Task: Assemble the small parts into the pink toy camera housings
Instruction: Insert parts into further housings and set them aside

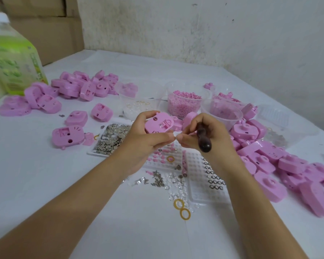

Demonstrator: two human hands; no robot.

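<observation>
My left hand [140, 139] grips a pink toy camera housing [158, 122] above the middle of the table, its open inside facing me. My right hand [204, 139] is curled round a dark wooden tool handle [204, 137], and its fingertips meet my left thumb just below the housing. What they pinch there is too small to make out. Under my hands lie a tray of small metal plates [110, 139], clear blister trays [200, 176] with pink and metal bits, loose screws [157, 179], clear lenses and yellow rings [181, 208].
Heaps of pink housings lie at the back left [79, 86] and along the right [288, 165]. Clear tubs [183, 101] of pink pieces stand behind my hands. A green and white bag [13, 58] and cardboard boxes stand at the far left.
</observation>
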